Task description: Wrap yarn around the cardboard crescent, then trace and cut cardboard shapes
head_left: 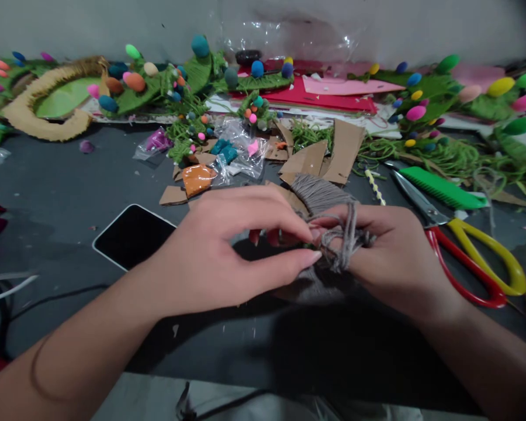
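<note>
Grey yarn (348, 234) hangs in loops and a tangle around the fingers of my right hand (390, 251), which is closed on it. Behind the fingers, a curved piece wrapped in grey yarn (322, 194) shows, its lower part hidden by my hands. My left hand (245, 245) comes in from the left, thumb and forefinger pinched together at the yarn next to my right fingertips. Exactly what strand lies in that pinch is hard to make out.
Scissors (447, 222) with red and yellow handles and a green comb (442, 187) lie at the right. A phone (134, 237) rests at the left. Cardboard scraps (344, 149), bagged clay-like pieces (197, 178), green leaves with coloured balls (158, 88) and a tan wrapped C-shape (48, 126) line the back.
</note>
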Motion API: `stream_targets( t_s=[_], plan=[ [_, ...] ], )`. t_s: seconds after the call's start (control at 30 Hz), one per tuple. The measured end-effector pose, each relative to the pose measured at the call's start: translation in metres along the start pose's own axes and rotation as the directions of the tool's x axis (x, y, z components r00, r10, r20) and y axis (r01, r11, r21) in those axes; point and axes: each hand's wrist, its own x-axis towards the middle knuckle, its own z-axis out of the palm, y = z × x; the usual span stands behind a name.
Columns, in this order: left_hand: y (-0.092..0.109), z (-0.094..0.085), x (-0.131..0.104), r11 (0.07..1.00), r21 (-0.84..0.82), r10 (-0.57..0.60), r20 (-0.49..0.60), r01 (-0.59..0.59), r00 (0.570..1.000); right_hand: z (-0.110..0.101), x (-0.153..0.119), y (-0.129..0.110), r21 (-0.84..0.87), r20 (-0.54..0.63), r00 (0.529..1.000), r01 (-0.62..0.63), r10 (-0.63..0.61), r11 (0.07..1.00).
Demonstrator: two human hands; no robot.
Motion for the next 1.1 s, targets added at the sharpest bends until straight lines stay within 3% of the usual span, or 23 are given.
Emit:
stream_targets(
  t_s=[0.2, 0.47, 0.73, 1.0, 1.1],
  plan=[
    [-0.011, 0.007, 0.002, 0.992, 0.112, -0.067, 0.015, 0.064, 0.998, 0.0, -0.002, 0.003, 0.029, 0.031, 0.999, -0.03, 0.029, 0.999],
    [-0.012, 0.008, 0.001, 0.956, -0.179, -0.223, 0.078, 0.233, 0.972, -0.004, -0.002, -0.001, 0.069, 0.103, 0.993, -0.066, 0.058, 0.995],
    [-0.014, 0.009, 0.004, 0.9, -0.304, -0.285, 0.133, 0.313, 0.949, -0.007, 0.002, -0.001, 0.051, 0.172, 0.983, -0.07, 0.06, 0.996],
    [-0.015, 0.013, 0.008, 0.909, -0.299, -0.297, 0.022, 0.29, 0.955, 0.0, -0.004, -0.001, -0.105, -0.053, 0.995, 0.078, -0.084, 0.991],
    [-0.016, 0.014, 0.007, 0.92, -0.265, -0.303, -0.009, 0.29, 0.953, 0.0, -0.007, -0.003, -0.123, -0.044, 0.995, 0.083, -0.089, 0.989]
  ],
)
